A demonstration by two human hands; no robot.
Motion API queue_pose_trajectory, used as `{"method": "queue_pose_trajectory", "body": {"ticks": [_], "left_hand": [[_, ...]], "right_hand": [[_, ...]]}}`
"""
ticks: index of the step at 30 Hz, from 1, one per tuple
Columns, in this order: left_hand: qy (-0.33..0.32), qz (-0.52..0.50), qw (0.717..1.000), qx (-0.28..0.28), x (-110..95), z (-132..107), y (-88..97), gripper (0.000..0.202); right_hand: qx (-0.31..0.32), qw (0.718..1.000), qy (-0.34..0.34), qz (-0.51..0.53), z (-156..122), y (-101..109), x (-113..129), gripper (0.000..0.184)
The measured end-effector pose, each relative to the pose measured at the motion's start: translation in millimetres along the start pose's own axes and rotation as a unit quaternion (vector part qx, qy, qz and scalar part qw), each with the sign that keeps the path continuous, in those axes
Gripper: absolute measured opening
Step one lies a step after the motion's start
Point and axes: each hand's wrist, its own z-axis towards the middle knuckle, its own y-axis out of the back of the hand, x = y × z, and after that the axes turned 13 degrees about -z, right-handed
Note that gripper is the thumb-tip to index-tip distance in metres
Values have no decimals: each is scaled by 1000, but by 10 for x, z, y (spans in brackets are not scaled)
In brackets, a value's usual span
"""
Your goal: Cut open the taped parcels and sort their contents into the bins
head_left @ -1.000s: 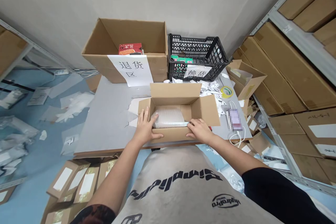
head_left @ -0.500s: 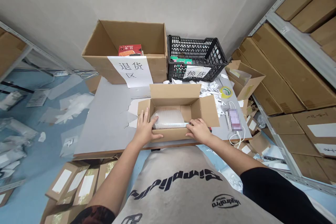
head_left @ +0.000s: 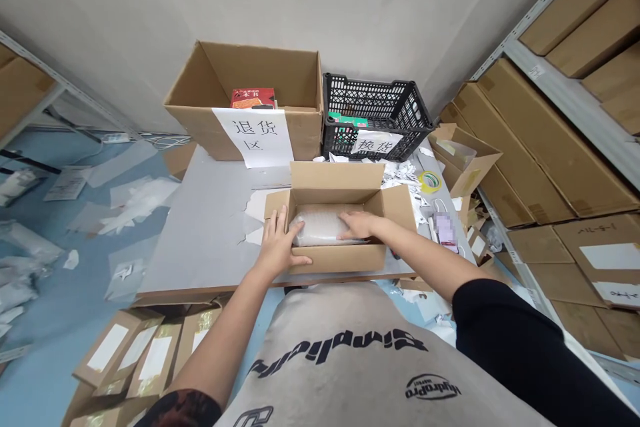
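Observation:
An open cardboard box (head_left: 335, 260) stands near the table's front edge with its flaps spread out. Inside lies a package in clear bubble wrap (head_left: 320, 225). My left hand (head_left: 277, 247) rests on the box's near left corner, fingers spread over the left side and thumb along the near wall. My right hand (head_left: 361, 224) reaches into the box and lies on the right part of the package, fingers stretched out and thumb apart. The package's right end is partly hidden beneath that hand.
At the back of the table (head_left: 200, 227) stand a large carton (head_left: 305, 133) with a red book (head_left: 253, 98) and a black crate (head_left: 377, 120). Paper scraps, a tape roll (head_left: 429, 181) and a phone (head_left: 445, 230) lie to the right. Shelves of cartons flank the right side.
My right hand has moved from the box's near right edge inward and left onto the bubble-wrapped package. My left hand stays at the left corner. The view has shifted slightly.

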Motion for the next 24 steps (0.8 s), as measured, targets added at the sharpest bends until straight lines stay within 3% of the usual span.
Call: {"method": "queue_pose_trajectory", "body": {"ticks": [3,6,9,12,14,19,24], "left_hand": [[-10,-3,1000,-8,4,-5,-9,99],[-10,-6,1000,-10,12,-11,-17,102],[-10,-16,1000,-4,14,-24,-18,98],[-23,-33,999,11,7,-48,-6,83],[-30,-44,998,24,-3,-63,9,75],[-32,-47,998,30,-22,-60,41,70],[-19,-30,999,20,-17,-38,29,87]], "right_hand": [[54,989,-40,130,197,-127,-6,83],[2,963,-65,263,256,-195,-46,53],[-55,945,-66,315,264,-178,-57,31],[-122,896,-42,424,254,-165,-47,29],[-124,879,-30,460,219,-195,-57,33],[-9,935,-18,353,-11,-297,-169,26],[32,986,59,154,-148,-243,-223,27]]}}
